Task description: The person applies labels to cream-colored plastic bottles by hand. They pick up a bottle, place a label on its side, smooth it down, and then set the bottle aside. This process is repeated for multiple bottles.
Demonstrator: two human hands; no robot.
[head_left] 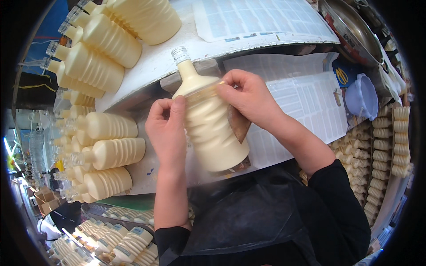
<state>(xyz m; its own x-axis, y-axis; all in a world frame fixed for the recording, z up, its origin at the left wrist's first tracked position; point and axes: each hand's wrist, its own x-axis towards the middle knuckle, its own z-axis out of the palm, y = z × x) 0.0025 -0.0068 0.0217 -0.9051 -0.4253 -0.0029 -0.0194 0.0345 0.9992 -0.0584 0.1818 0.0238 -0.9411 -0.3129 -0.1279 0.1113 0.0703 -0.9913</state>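
**On My Table, a Cream Bottle and a Thin Strip**

The white table (153, 65) is the largest thing; it has a higher part far from me and a lower part near me. Stacked rows of bottles (377, 168) are on my right. A group of cream bottles (111, 37) is at the left, with their clear necks toward the left. One pale sheet (266, 20) is on the higher part, another sheet (297, 106) on the lower. At the far right there is a round pan (353, 24).

The cream bottle (215, 144) lies in front of me, between my grips, its neck away from me. A purple bucket (361, 95) is near the pan.

My right grip (248, 93) pinches one end of the strip (202, 91) with thumb and finger; my left grip (166, 117) pinches the other end. The strip crosses the bottle below its shoulder. A brown piece (238, 125) shows beside the bottle; I cannot tell if it belongs to the strip.
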